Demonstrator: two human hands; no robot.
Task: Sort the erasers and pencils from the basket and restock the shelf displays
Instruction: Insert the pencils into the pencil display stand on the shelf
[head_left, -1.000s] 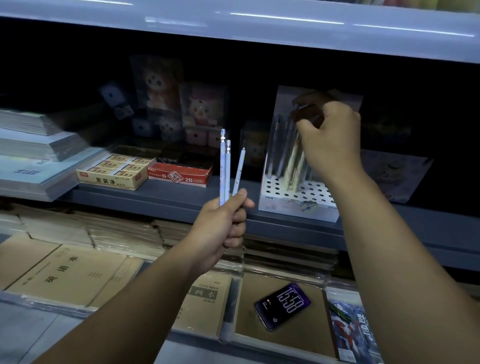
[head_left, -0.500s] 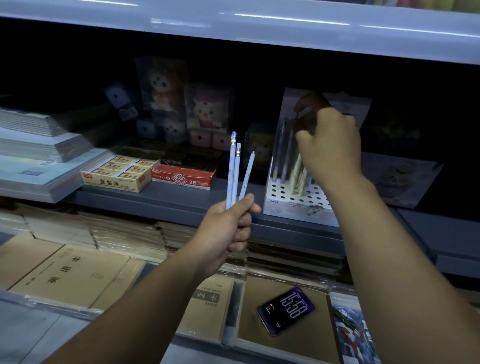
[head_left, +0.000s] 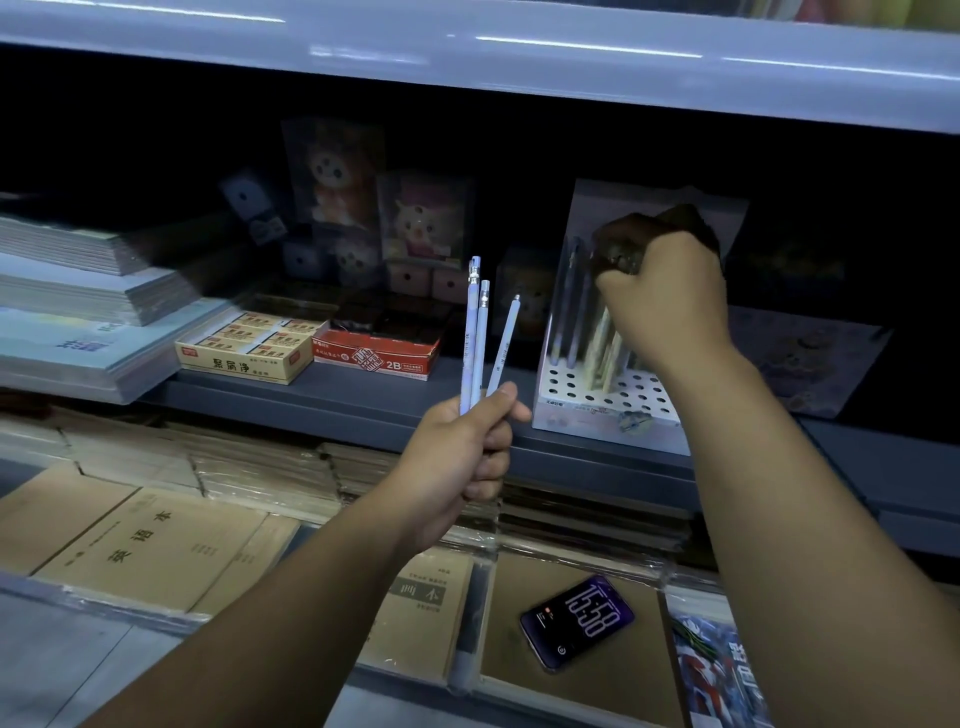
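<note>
While the left hand (head_left: 457, 457) grips three pale blue pencils (head_left: 480, 338) upright and fanned in front of the shelf (head_left: 311, 395) edge, the right hand (head_left: 660, 291) is curled over the top of the white perforated stand (head_left: 608, 410) at the right of that shelf, where more pencils stand in the holes. Shadow hides its fingertips, so I cannot tell whether it holds anything. Left of the stand on the same shelf sits a red box (head_left: 379, 356), with a yellow box (head_left: 244, 353) just beside it; a phone (head_left: 576, 621) lies face up on the notebooks (head_left: 156, 545) below, near right.
</note>
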